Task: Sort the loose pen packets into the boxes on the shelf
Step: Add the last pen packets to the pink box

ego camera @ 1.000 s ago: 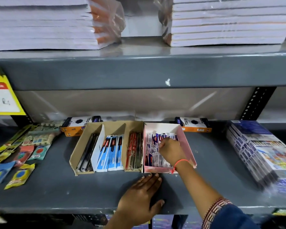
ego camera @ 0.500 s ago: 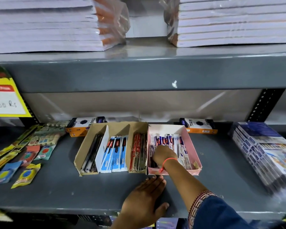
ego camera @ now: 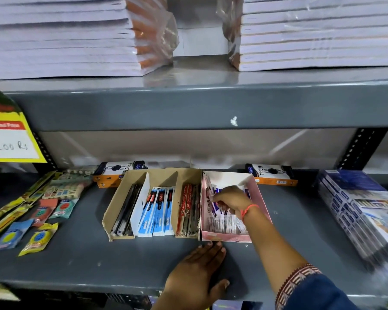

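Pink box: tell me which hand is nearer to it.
Right. The right hand is inside the pink box, fingers on the packets. The left hand lies flat on the shelf just in front of the box, fingertips close to its front wall.

Bare grey shelf [ego camera: 81, 253] lies open before the brown divided box [ego camera: 121, 211] and pink box [ego camera: 263, 204] (side by side, touching), hemmed by loose sachets [ego camera: 39, 239] left and stacked packs [ego camera: 363, 211] right.
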Motion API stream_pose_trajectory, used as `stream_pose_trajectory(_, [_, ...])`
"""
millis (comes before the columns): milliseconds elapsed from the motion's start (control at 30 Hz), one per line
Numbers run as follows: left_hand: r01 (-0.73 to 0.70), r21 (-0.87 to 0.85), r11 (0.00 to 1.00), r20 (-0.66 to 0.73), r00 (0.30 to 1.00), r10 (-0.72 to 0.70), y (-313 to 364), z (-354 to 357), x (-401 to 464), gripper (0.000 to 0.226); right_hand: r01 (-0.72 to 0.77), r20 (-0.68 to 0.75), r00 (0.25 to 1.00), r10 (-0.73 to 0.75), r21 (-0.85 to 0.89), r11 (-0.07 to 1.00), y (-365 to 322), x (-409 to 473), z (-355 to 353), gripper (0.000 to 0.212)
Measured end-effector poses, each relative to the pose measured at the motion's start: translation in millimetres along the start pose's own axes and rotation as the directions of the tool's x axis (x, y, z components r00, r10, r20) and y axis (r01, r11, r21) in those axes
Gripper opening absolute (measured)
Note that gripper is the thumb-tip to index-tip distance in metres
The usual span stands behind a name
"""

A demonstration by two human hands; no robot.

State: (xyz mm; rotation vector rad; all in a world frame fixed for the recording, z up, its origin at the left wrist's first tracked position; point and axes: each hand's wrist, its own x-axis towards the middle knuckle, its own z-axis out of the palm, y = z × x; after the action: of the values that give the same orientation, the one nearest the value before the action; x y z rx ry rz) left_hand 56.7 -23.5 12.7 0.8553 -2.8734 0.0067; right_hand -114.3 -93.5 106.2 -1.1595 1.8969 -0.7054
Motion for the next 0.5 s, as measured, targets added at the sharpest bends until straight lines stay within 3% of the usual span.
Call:
stream_pose_trajectory(100, [0.031, -0.001, 1.0, 0.023, 0.999, -0.031, 2, -5, -1, 0.061, 0.078, -0.132, 0.983, -0.128, -0.327, 0.942, -10, -1, -29, 0.024])
stream_pose_trajectory(267, [0.065, -0.023, 0.998, 0.048, 0.997, -0.063, 5, -13, -2, 0.06, 0.137, -0.257, 0.922, -0.289, -0.483, 0.865, -23, -1, -76, 0.027])
stream_pose_trajectory(367, [0.05, -0.026, 0.998, 0.051, 0.998, -0.048, 5, -14, -2, 0.061, 0.163, -0.143, 0.926, -0.35, -0.684, 0.711, -36, 4, -83, 0.027])
stream_pose_trajectory(500, [0.006, -0.03, 1.0, 0.026, 1.0, -0.005, 2, -8, 1, 0.058, 0.214, 0.063, 0.965, -0.254, -0.747, 0.629, -48, 25, -71, 0.019])
